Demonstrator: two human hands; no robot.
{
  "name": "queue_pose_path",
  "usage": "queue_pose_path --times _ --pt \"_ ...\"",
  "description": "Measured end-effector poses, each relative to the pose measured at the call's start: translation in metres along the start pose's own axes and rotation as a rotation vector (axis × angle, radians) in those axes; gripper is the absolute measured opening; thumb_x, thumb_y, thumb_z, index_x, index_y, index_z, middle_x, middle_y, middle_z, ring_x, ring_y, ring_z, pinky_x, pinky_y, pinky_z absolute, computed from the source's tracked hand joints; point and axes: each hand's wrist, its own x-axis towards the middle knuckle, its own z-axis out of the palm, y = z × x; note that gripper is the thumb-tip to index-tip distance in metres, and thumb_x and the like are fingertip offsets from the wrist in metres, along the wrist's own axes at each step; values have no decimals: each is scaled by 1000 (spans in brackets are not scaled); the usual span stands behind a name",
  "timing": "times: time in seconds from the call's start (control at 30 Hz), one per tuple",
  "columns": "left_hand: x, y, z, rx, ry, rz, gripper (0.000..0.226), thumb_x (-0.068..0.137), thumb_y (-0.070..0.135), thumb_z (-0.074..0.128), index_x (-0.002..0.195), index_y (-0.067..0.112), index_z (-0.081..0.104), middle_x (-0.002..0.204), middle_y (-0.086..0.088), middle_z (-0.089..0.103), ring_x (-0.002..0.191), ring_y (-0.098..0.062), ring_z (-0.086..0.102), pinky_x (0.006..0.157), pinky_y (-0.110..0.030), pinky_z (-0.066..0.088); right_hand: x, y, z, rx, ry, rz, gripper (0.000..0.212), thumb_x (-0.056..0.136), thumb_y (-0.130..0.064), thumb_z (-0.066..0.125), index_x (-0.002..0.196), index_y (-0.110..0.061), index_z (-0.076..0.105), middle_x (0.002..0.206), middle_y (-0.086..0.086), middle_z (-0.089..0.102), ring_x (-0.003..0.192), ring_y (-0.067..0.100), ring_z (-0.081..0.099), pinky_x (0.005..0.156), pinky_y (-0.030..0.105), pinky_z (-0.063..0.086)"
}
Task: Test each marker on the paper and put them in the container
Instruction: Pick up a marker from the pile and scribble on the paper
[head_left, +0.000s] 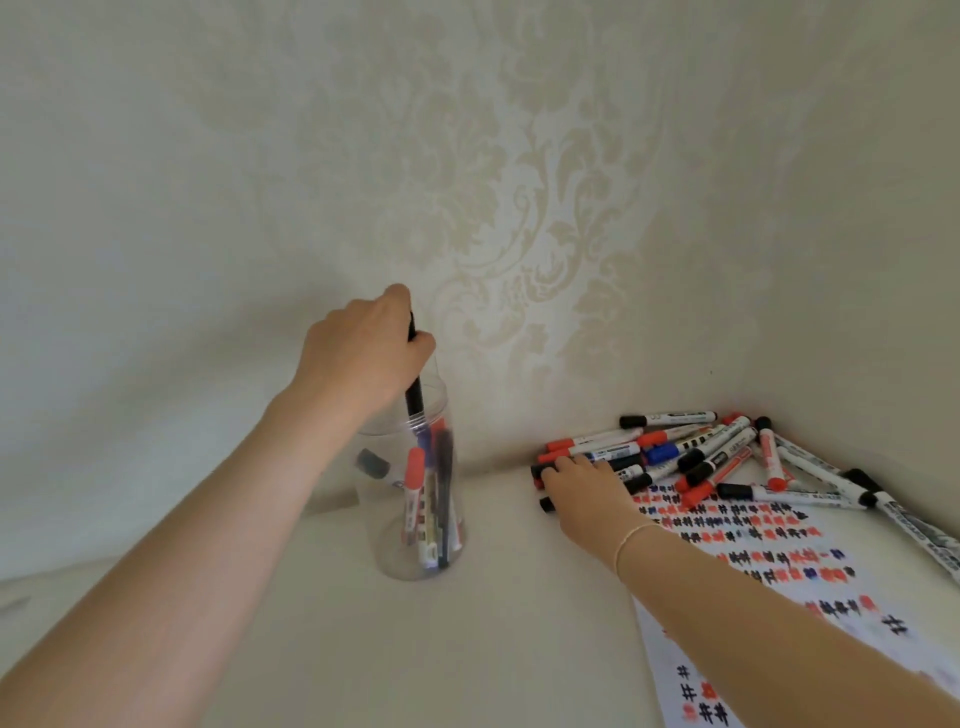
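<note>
My left hand (361, 351) grips a black marker (414, 395) upright, its lower end inside the mouth of the clear plastic container (395, 551). Several red, black and blue markers stand in that container. My right hand (582, 493) lies on the left end of a pile of markers (696, 452) by the wall, fingers curled over a black-capped marker (545, 504). A sheet of paper (769, 566) covered with red, black and blue test marks lies under my right forearm.
The white table surface (493, 649) meets a patterned cream wall (519, 208) just behind the container and the pile. More markers trail along the right edge (914, 525) of the table.
</note>
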Motion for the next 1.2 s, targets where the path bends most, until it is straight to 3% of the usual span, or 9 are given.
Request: queue_pose_path --times 0.13,0.33,0.5,0.57,0.73,0.9,0.97,1.1,1.2 --pt "4 -4 13 59 -292 -45 24 95 37 42 93 13 45 85 -4 54 80 -27 53 64 -33 37 3 -1 2 92 70 -147 30 90 -6 46 119 -9 52 124 9 49 110 29 52 93 35 37" --pt "8 -8 24 -317 -835 -162 23 85 22 46 71 9 59 90 -19 67 78 -39 63 72 -47 55 2 -10 -15 877 568 -73 27 91 -11 52 117 -12 57 97 -1 47 65 21 52 55 39 47" --pt "10 -6 16 -342 -946 -123 29 86 16 47 72 4 69 66 -15 69 56 -31 63 59 -37 52 -2 -13 -37 1331 452 114 31 99 -24 44 129 -33 49 80 -9 48 63 10 47 58 26 41" --pt "13 -8 14 -252 -847 -90 28 90 18 46 74 6 67 74 -12 71 69 -31 67 69 -37 54 -6 -10 -38 1402 385 139 28 99 -24 45 124 -35 50 71 -5 47 57 9 43 52 22 38" --pt "-2 23 3 -205 -133 197 20 96 25 42 101 22 61 100 4 64 91 -21 61 83 -37 50 -18 -4 -41 1440 208 255 10 90 -14 57 90 -21 49 74 7 55 52 13 46 46 21 38" --pt "-30 65 36 -15 -537 582 34 90 18 50 122 28 52 127 9 51 118 -13 48 89 -38 46 -39 9 -53 1224 246 185 19 76 -4 67 79 -18 55 65 -2 57 52 6 48 50 21 39" --pt "-34 70 56 55 -526 581 8 95 30 47 98 23 51 108 1 60 103 -22 58 74 -34 45 -54 19 -57 1084 268 196 12 78 -19 72 81 -25 62 64 -13 59 51 0 49 52 17 36" --pt "-45 79 71 3 -514 599 17 100 44 37 95 29 43 89 -2 65 74 -21 60 65 -30 39 -77 53 -64 557 143 396 30 77 -60 62 86 -31 61 65 -12 59 55 2 52 49 22 37" --pt "-52 83 71 -116 -524 566 28 99 49 35 110 28 51 62 9 55 54 -14 61 61 -27 40 -83 71 -58 932 -3 535 27 85 -26 67 106 -17 54 80 -3 63 59 12 63 52 28 55"
